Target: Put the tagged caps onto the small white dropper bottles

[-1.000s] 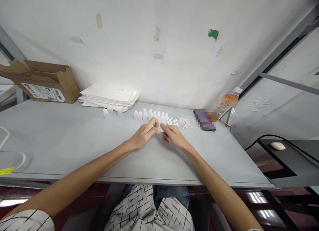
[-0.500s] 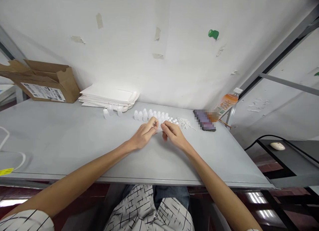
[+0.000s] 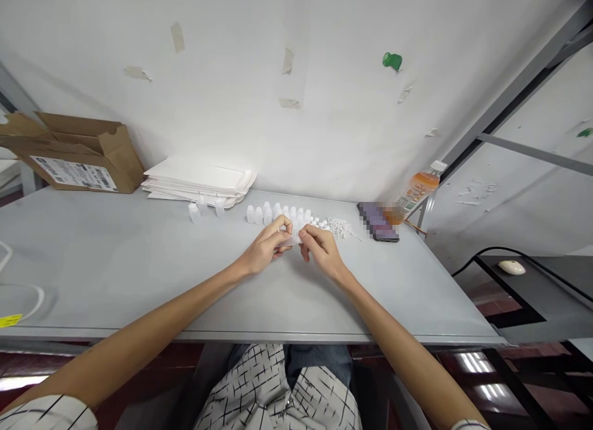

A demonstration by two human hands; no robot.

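Translucent white plastic, a small piece [image 3: 291,239] mostly hidden by the grip, and here the fingers of the left hand [image 3: 262,252] are clamped on its left end! The right hand [image 3: 323,251] has thumb and forefinger pinched together on its right end, the two hands nearly meeting over the grey bench [image 3: 120,251]. Right behind them, a cluster of small white bottles [image 3: 267,216] stands upright, partly covered by the hands; beside it, little white parts [image 3: 323,224] and a pile of thin white pieces [image 3: 341,228]. Further right, a phone [image 3: 378,222] lies near an orange drink bottle [image 3: 419,190]. Out left, three more bottles [image 3: 194,212] stand before stacked white packets [image 3: 194,175], then an open cardboard box [image 3: 86,152].
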